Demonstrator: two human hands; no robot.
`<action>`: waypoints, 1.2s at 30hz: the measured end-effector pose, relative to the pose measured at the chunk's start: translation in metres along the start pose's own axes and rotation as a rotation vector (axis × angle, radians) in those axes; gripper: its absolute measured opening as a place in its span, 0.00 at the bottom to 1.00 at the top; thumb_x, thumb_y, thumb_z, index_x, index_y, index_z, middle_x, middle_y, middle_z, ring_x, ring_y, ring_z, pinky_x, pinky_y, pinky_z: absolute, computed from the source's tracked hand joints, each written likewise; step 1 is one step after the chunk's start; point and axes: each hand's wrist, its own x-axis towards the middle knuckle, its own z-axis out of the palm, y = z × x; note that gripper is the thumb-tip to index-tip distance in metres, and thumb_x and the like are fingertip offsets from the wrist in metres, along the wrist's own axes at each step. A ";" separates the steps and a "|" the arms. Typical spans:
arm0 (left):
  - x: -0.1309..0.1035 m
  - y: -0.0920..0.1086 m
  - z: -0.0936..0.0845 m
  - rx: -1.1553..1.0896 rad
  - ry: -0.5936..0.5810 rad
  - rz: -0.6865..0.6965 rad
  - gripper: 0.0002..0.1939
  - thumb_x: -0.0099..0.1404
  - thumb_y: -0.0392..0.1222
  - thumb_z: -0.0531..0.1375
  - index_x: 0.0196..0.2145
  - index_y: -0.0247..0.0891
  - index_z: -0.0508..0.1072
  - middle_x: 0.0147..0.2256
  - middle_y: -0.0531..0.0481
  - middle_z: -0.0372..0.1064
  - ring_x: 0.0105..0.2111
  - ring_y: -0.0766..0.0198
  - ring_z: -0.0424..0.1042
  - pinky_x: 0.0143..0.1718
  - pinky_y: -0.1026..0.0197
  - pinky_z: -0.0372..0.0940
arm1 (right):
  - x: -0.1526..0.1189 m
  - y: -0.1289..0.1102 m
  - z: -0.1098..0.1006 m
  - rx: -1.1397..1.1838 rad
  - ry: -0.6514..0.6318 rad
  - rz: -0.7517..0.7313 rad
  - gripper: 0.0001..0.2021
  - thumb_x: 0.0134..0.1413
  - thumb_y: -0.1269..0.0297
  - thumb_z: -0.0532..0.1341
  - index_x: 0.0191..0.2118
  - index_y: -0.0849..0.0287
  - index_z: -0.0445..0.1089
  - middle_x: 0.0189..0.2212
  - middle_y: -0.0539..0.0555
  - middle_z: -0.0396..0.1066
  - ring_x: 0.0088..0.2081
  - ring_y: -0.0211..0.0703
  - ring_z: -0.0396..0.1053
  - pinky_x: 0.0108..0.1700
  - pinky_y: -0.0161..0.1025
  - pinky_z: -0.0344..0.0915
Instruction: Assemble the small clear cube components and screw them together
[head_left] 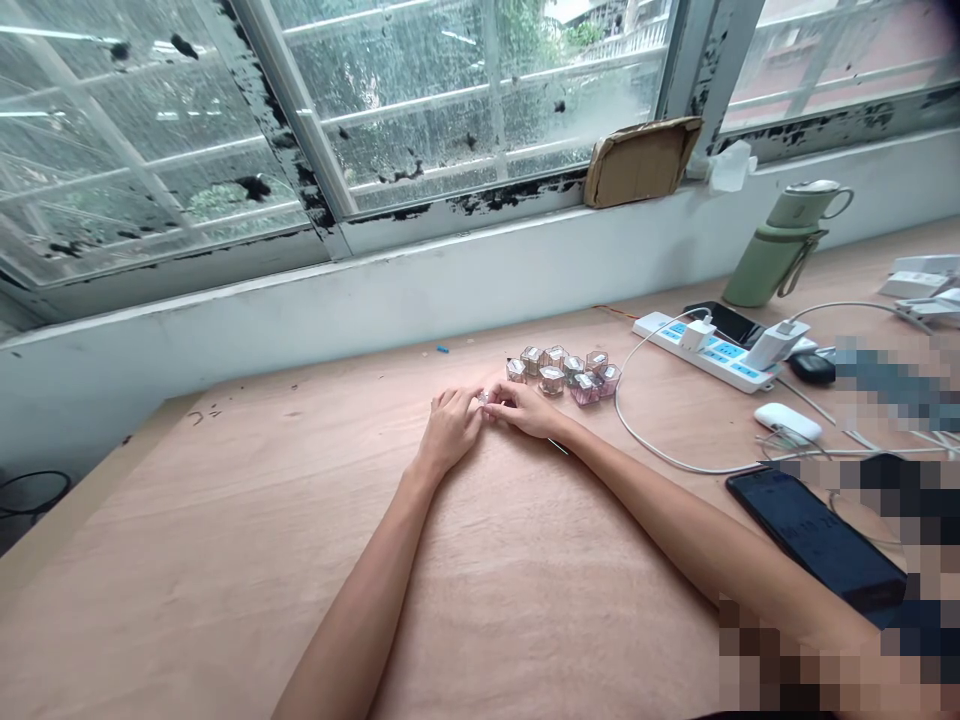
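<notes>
On the table's middle, my left hand (451, 425) and my right hand (525, 407) meet fingertip to fingertip. Between them is a small clear, shiny piece (484, 398), mostly covered by the fingers; its kind cannot be made out. My right thumb and index finger pinch it from the right, while the left fingers are curled against its other side. Just beyond my right hand stands a cluster of several small hexagonal clear boxes (552, 379) with white labels and tinted contents. A thin dark stick (558, 446) lies partly under my right wrist.
Farther right are a white power strip (705, 352) with chargers, a looping white cable (675, 463), a white earphone case (787, 424), a phone (817, 540), a black mouse (814, 368) and a green bottle (765, 262). A small blue piece (442, 349) lies near the wall.
</notes>
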 end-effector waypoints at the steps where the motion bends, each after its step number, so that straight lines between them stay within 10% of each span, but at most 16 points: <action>1: 0.000 0.000 0.000 -0.011 0.001 -0.002 0.15 0.72 0.39 0.56 0.55 0.39 0.70 0.53 0.45 0.74 0.55 0.53 0.68 0.59 0.51 0.58 | 0.000 -0.001 0.000 -0.011 0.003 -0.001 0.12 0.63 0.54 0.61 0.37 0.58 0.67 0.31 0.50 0.72 0.29 0.39 0.66 0.36 0.38 0.63; 15: 0.003 -0.008 0.002 0.029 0.249 -0.240 0.16 0.72 0.41 0.57 0.55 0.38 0.69 0.48 0.43 0.75 0.49 0.52 0.72 0.53 0.49 0.62 | 0.001 0.001 0.003 -0.412 0.248 0.125 0.09 0.64 0.64 0.59 0.43 0.59 0.76 0.36 0.54 0.78 0.36 0.42 0.73 0.39 0.37 0.61; 26: 0.004 -0.011 0.004 0.081 0.294 -0.407 0.15 0.70 0.40 0.56 0.53 0.38 0.71 0.48 0.41 0.75 0.51 0.49 0.72 0.53 0.48 0.62 | -0.005 -0.016 0.019 -0.952 0.091 0.232 0.18 0.71 0.60 0.50 0.56 0.53 0.74 0.44 0.59 0.76 0.40 0.48 0.74 0.35 0.39 0.59; 36: 0.005 -0.006 0.002 0.090 0.249 -0.400 0.15 0.70 0.39 0.56 0.53 0.38 0.71 0.49 0.42 0.75 0.51 0.49 0.72 0.56 0.48 0.60 | -0.003 -0.013 0.013 -0.794 0.113 0.188 0.10 0.68 0.63 0.57 0.45 0.56 0.77 0.44 0.55 0.78 0.43 0.45 0.73 0.38 0.37 0.58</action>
